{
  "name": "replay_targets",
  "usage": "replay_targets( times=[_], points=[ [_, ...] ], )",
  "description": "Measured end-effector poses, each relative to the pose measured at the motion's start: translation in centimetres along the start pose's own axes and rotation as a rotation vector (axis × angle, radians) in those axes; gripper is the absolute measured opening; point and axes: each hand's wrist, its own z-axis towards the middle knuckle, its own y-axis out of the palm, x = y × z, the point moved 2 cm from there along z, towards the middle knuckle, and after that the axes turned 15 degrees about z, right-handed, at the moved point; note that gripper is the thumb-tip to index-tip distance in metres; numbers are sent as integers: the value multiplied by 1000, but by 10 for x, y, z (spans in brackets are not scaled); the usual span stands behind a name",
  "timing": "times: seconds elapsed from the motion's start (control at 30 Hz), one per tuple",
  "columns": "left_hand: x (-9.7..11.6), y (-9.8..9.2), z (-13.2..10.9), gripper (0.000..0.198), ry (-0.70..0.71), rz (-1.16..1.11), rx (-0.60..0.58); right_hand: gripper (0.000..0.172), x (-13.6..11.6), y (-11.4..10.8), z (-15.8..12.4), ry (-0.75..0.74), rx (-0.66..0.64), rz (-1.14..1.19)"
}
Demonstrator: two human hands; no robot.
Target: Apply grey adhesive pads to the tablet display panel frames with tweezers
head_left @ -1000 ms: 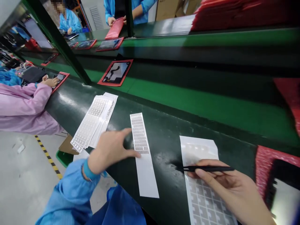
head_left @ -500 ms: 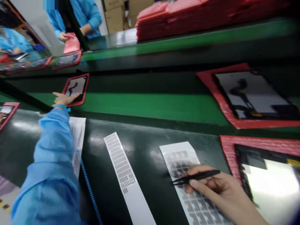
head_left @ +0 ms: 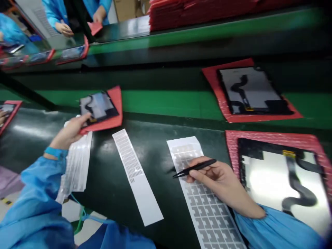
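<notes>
At the left, my left hand (head_left: 71,130) grips the near edge of a display panel (head_left: 98,106) with a dark flex cable, together with the red foam sheet (head_left: 116,103) under it. They are tilted above the bench edge. Black tweezers (head_left: 198,166) are pinched in my right hand (head_left: 218,176), their tips pointing left. That hand is over a sheet of grey die-cut stickers (head_left: 207,207). A narrow strip of small labels (head_left: 129,159) lies on the bench between my hands. Right of the tweezers, another display panel (head_left: 267,176) rests on a red foam sheet (head_left: 232,145).
A further panel on red foam (head_left: 254,90) lies on the green belt (head_left: 160,103). White printed sheets (head_left: 80,166) lie under my left forearm. Across the line stands a co-worker in blue (head_left: 77,17), near stacked red foam bags (head_left: 197,14). Another person's hand (head_left: 2,117) shows at far left.
My left hand has taken hold of the panel and foam on the belt and drawn them toward me. My right hand keeps the tweezers over the stickers. The view has shifted.
</notes>
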Motion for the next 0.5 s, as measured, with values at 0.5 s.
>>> replay_targets(
  times=[0.5],
  points=[
    [-24,128,-214,26,560,531,52,24,25,82,7,34,-161,-68]
  ],
)
